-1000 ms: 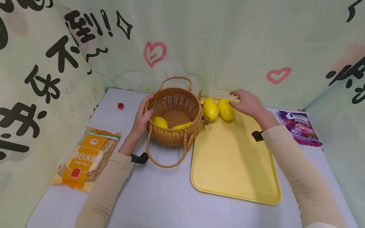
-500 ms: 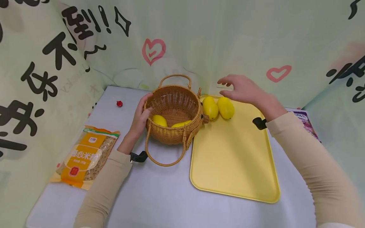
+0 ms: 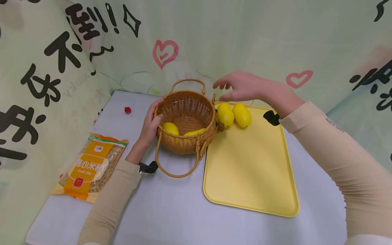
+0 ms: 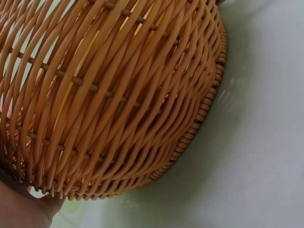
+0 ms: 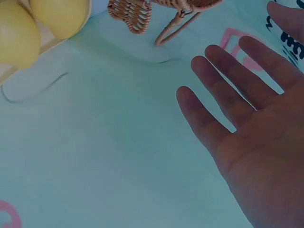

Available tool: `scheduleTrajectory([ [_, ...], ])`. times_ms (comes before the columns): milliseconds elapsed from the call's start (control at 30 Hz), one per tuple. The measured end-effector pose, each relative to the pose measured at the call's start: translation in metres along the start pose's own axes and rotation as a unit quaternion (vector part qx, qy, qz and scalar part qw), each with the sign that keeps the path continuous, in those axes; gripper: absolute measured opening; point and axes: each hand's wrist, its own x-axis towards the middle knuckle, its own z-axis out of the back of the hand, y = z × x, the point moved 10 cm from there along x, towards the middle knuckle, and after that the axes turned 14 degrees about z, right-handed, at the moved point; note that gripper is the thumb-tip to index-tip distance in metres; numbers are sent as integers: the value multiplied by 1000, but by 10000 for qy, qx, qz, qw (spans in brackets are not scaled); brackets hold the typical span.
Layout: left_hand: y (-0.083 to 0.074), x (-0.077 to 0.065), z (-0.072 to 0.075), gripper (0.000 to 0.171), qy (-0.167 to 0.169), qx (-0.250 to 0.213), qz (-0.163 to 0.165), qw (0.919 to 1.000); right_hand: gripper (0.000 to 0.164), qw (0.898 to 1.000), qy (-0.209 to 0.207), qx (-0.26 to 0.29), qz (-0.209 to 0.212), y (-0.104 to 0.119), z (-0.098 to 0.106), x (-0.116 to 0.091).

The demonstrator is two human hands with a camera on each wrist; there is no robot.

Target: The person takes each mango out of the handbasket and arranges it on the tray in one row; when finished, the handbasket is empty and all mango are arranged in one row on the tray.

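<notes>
A round wicker basket [image 3: 180,146] with two looped handles stands on the table, two yellow lemons [image 3: 170,128] visible inside it. My left hand [image 3: 150,124] grips the basket's left rim. In the left wrist view the woven wall [image 4: 109,104] fills most of the picture, with part of that hand [image 4: 23,209] at its lower left. Beyond the basket's right side my right hand [image 3: 245,86] hovers in the air, fingers spread and holding nothing. Two more lemons [image 3: 242,115] lie below it at the back of a yellow tray [image 3: 251,170], which sits right of the basket.
An orange bag of dry food [image 3: 92,166] lies on the table's left side. Further back is a small red object [image 3: 127,110]. A pale printed curtain [image 3: 257,41] hangs directly behind the table and at both sides.
My right hand has moved left and up, from beside the lemons on the tray toward the basket. The left hand has stayed on the basket's rim.
</notes>
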Motion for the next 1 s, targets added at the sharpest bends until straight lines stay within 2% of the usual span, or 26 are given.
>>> scheduleTrajectory([
  [300,-2,1,-2,57,0,-1,-50,10000,49,9975,675,-137,186,36,-3,28],
  [533,0,2,-2,58,6,10,-40,10000,51,9945,903,-160,508,55,-11,51],
  [667,0,1,1,57,-50,51,12,10000,53,9908,1195,-155,608,66,-26,68],
  [833,0,0,2,57,-82,55,-44,9999,56,9805,1883,-51,558,77,-57,85],
  [1000,-2,0,1,57,-73,61,-99,9999,57,9732,2270,29,373,76,-76,94],
])
